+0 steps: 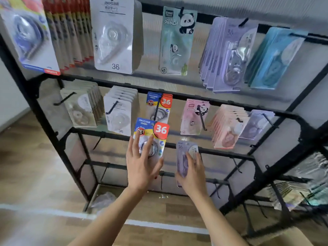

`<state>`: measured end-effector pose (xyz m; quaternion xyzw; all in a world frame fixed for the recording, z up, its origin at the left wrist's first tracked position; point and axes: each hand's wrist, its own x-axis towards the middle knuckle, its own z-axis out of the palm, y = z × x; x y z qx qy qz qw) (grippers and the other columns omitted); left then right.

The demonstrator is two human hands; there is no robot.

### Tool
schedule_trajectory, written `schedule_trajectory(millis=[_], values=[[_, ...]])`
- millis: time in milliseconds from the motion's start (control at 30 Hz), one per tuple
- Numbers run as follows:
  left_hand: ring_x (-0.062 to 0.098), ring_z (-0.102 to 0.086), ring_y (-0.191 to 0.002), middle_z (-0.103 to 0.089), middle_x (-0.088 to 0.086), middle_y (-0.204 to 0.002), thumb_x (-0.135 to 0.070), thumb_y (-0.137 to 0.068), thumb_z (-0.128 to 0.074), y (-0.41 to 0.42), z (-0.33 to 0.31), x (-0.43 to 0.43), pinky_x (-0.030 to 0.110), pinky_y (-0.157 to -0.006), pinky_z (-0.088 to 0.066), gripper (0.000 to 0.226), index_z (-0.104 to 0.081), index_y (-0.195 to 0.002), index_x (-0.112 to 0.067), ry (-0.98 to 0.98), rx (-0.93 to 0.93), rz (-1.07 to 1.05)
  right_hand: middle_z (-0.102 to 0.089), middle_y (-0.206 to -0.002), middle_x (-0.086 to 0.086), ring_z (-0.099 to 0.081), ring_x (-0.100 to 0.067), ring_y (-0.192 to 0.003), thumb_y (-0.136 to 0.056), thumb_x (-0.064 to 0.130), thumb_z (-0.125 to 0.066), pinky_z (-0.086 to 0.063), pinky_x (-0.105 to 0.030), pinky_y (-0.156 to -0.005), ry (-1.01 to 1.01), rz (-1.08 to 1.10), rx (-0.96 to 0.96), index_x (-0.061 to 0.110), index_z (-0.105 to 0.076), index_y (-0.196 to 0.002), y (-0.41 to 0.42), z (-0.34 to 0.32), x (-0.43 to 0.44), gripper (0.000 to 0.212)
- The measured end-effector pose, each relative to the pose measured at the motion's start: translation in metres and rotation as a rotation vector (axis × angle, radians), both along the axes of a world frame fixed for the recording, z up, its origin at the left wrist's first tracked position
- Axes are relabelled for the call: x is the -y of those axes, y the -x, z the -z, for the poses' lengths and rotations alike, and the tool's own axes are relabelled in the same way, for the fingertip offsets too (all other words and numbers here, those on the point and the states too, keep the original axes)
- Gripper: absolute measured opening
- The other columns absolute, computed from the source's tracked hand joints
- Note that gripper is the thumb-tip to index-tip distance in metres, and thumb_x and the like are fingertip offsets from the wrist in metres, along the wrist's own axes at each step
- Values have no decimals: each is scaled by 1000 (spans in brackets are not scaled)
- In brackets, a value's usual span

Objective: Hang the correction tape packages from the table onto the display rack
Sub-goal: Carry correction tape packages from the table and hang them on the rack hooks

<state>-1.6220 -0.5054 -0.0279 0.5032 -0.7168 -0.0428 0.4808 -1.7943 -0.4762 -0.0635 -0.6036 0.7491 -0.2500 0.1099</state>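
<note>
Blue, yellow and red with a big 36 on it, one correction tape package [154, 129] is in the left hand [142, 164]. The fingers are spread flat over its front and the thumb is tucked at its bottom edge, and it is held up just under the matching packages [166, 102] on the black display rack [48, 125]. Just to the right, a bit lower, the right hand [192, 173] grips a purple package [184, 150] by its bottom half with its fingers bent over the front, below the pink panda packages [192, 119].
</note>
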Motion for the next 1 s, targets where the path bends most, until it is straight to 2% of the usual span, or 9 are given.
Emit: schedule_trajectory(millis=[100, 233, 367, 600, 700, 833, 1000], values=[[40, -28, -135, -28, 20, -148, -47, -81, -55, 6, -1, -7, 47, -106, -27, 63, -40, -135, -19, 27, 10, -53, -8, -158, -14, -9, -29, -146, -81, 28, -73, -18, -41, -117, 12, -63, 23, 19, -28, -147, 6, 2, 2, 80], [47, -34, -132, -33, 23, -147, -43, -79, -62, 13, -7, -5, 54, -103, -33, 64, -53, -134, -12, -41, 16, -128, -7, -158, -12, -13, -30, -145, -81, 28, -72, -24, -43, -115, 2, -119, 49, 22, -28, -147, 9, 5, -1, 80], [45, -30, -135, -31, 18, -150, -30, -71, -80, 11, -11, 7, 56, -104, -34, 73, -50, -136, -15, -95, 81, -139, -8, -158, -10, -16, -29, -144, -82, 30, -70, -25, -38, -113, 7, -159, 38, 23, -26, -148, 12, 5, 2, 80], [46, -33, -133, -31, 14, -151, -31, -68, -82, 11, -8, 13, 57, -98, -39, 84, -39, -140, -27, -118, 147, -152, -6, -159, -8, -10, -27, -145, -83, 33, -68, -21, -37, -114, -17, -129, 33, 22, -23, -149, 12, 4, 10, 81], [47, -34, -132, -32, 14, -151, -30, -67, -83, 10, -4, 17, 58, -96, -39, 81, -46, -139, -24, -124, 159, -152, -7, -159, -9, -10, -28, -145, -82, 32, -70, -21, -38, -114, -32, -99, 38, 21, -23, -149, 6, 4, 16, 82], [45, -26, -137, -24, 13, -154, -29, -73, -79, 13, -7, 40, 57, -104, -34, 80, -41, -143, -24, -196, 150, -90, -7, -158, -9, -10, -26, -145, -82, 33, -70, -21, -35, -113, -17, -53, 31, 21, -25, -148, -1, -1, 23, 80], [32, -8, -141, 6, 2, -159, -35, -85, -64, 23, -18, 87, 44, -114, -22, 78, -22, -150, -26, -330, 163, -24, -12, -157, -10, -17, -28, -143, -81, 32, -71, -23, -35, -113, 14, 41, 12, 19, -29, -147, -1, -9, 30, 79]])
